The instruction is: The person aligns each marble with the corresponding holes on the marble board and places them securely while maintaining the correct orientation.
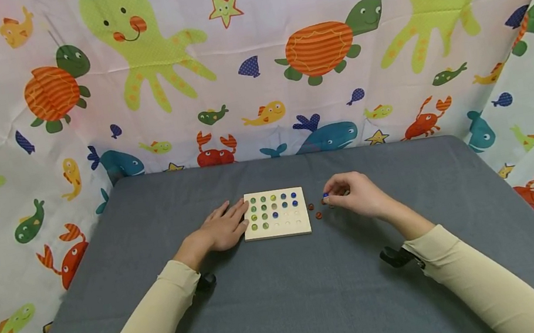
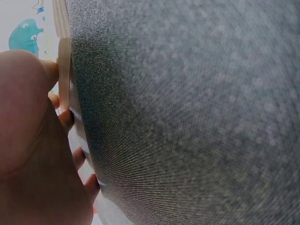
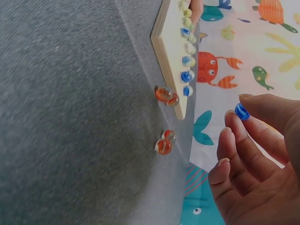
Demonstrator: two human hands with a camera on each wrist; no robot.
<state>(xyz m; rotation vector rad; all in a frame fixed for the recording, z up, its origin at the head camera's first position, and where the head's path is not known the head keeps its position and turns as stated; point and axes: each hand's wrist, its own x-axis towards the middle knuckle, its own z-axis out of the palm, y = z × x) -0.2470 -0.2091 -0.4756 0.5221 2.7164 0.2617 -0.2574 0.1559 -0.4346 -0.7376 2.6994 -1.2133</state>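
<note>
A pale wooden board point(image 1: 278, 231) with rows of round hollows lies on the table. Green and yellowish marbles fill its left columns, and several blue marbles point(image 1: 295, 203) sit toward its right and middle; some hollows at the lower right hold none. My left hand point(image 1: 219, 228) rests at the board's left edge, fingers spread and touching it. Right of the board, my right hand point(image 1: 358, 195) pinches a blue marble point(image 3: 242, 111) between thumb and fingertips, above the cloth. Orange-red marbles point(image 3: 164, 146) lie on the cloth between the board and this hand.
A grey cloth point(image 1: 291, 305) covers the table. Behind it and at both sides hangs a white curtain point(image 1: 266, 12) printed with sea animals. Each wrist carries a black camera mount point(image 1: 395, 256) under a beige sleeve point(image 1: 479, 272).
</note>
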